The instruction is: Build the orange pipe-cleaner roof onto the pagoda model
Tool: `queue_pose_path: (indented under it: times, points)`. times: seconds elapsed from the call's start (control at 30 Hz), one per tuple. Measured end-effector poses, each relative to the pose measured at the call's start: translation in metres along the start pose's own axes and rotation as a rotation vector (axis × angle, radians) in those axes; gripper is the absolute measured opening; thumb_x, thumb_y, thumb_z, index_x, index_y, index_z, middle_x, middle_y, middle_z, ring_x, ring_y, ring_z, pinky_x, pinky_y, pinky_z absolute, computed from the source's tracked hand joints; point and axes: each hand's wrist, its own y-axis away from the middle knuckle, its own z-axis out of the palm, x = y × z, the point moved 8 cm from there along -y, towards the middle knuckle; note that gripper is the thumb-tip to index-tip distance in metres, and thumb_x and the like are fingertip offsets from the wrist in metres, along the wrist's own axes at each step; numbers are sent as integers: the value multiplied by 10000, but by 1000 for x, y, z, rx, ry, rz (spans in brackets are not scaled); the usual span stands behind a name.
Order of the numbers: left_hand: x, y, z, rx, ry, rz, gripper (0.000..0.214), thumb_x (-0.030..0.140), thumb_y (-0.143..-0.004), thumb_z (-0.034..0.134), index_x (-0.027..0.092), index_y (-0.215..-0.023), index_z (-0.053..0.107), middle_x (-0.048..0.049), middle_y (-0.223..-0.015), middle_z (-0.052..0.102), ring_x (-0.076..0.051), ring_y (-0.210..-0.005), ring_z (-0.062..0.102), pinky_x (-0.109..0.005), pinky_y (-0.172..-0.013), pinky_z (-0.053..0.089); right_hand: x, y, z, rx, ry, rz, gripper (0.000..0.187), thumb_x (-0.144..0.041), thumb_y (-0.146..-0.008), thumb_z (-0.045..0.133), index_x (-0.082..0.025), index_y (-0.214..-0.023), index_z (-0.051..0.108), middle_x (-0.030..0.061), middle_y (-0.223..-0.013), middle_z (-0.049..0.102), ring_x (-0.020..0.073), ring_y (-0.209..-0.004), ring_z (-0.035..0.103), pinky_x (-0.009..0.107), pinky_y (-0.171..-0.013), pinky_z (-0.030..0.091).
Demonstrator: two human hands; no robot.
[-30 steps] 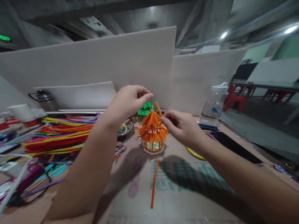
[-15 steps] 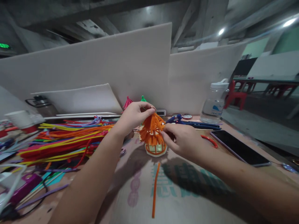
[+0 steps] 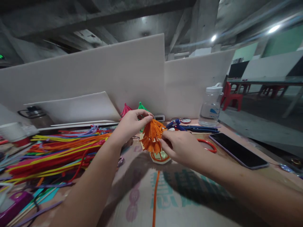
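A small model pavilion with a shaggy two-tier orange pipe-cleaner roof [image 3: 152,134] stands in front of me, somewhat tilted. Below the roof shows its pale base [image 3: 161,160], edged in orange. My left hand [image 3: 132,124] pinches the roof's peak between thumb and fingers. At the roof's right side, my right hand [image 3: 181,143] has its thumb and fingers closed on the orange strands; the exact grip is partly hidden. A loose orange pipe cleaner [image 3: 155,198] lies on the printed board nearer to me. Behind my left hand rise a pink cone [image 3: 125,108] and a green cone [image 3: 142,107].
Many coloured pipe cleaners [image 3: 63,151] are heaped at left. On the right lie a phone [image 3: 238,149], red-handled pliers [image 3: 209,145] and a blue glue gun [image 3: 176,125]. A water bottle [image 3: 210,107] stands at back right, before white foam panels [image 3: 132,72].
The view has shifted, so most things sit lower and further left. The pavilion tips so that its roof covers more of the lower walls. Both hands stay on the roof.
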Motion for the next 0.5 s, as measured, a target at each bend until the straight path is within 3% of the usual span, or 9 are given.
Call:
queue_pose_path:
  times: [0.5]
  points:
    - [9, 3, 1, -10, -26, 2, 279, 410, -866, 597, 163, -872, 725, -37, -769, 714, -171, -710, 638, -267, -663, 504, 7, -3, 6, -14, -60, 48, 297, -325, -958, 463, -193, -722, 587, 21, -624, 645, 150, -543, 549, 301, -532, 206]
